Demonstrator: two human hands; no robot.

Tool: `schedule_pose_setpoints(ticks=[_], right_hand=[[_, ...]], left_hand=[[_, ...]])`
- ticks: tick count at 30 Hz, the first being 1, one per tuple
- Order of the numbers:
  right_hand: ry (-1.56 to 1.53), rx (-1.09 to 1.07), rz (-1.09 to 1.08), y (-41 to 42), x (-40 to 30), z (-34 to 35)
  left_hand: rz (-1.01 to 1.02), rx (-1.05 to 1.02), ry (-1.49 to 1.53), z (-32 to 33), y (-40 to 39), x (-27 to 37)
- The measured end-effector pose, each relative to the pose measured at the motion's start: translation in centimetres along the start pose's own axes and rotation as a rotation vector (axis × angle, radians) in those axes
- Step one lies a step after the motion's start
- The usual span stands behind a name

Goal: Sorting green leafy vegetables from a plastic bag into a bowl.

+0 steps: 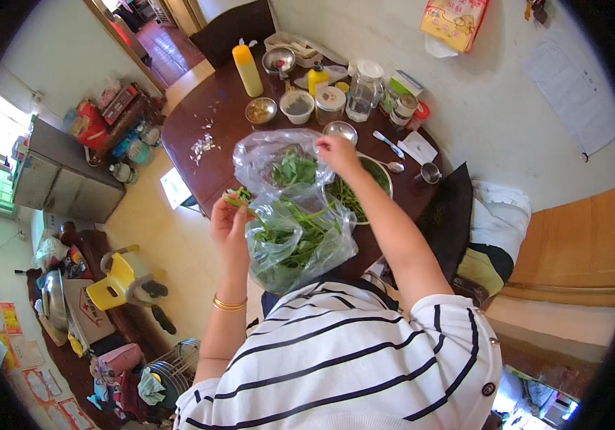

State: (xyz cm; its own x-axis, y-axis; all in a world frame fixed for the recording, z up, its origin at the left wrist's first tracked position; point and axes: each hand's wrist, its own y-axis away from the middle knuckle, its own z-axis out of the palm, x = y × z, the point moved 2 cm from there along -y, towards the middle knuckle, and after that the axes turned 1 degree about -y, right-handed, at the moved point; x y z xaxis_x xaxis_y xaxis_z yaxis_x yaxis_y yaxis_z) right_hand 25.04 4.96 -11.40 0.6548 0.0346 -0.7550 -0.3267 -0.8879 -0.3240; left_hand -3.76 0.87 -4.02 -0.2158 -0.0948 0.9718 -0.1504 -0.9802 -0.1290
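My left hand (229,223) pinches a sprig of leafy green vegetable (240,196) at the left side of a clear plastic bag (264,277). Leafy greens with long stems (304,242) fill this bag, which hangs at the table's near edge. Behind it lies another clear plastic section (248,150), with loose green leaves (294,169) in it; whether it belongs to the same bag is unclear. My right hand (339,156) has its fingers curled together by the plastic's right edge; anything between the fingertips is hidden. Partly under my right forearm, a round bowl (391,188) holds green stems (347,196).
On the dark wooden table (194,118) are small white scraps (202,146), a yellow-capped bottle (247,70), a metal bowl (260,110), a glass jar (330,105), a glass pitcher (364,91), a spoon (395,167) and a metal cup (429,173). A dark chair (447,215) stands right.
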Motion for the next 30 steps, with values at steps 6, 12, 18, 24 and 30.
schedule_pose_setpoints(ticks=[6,12,18,24,30], right_hand=[[0.553,-0.662,0.075,7.7,6.6,-5.2],[0.524,-0.613,0.091,9.8,9.0,-4.6],[0.007,-0.364,0.302,5.8,3.9,-9.0],[-0.086,-0.239,-0.105,0.9,-4.0,-1.3],[-0.118,-0.283,-0.185,0.2,-8.9,2.6]], left_hand=[[-0.059,-0.038,0.050,1.2,-0.1,-0.8],[-0.079,-0.163,0.012,3.7,-0.3,-0.8],[-0.073,-0.150,0.001,3.1,-0.5,-0.8],[-0.191,-0.116,0.077,4.1,-1.2,-1.0],[-0.145,-0.041,0.141,2.8,-2.8,0.3]])
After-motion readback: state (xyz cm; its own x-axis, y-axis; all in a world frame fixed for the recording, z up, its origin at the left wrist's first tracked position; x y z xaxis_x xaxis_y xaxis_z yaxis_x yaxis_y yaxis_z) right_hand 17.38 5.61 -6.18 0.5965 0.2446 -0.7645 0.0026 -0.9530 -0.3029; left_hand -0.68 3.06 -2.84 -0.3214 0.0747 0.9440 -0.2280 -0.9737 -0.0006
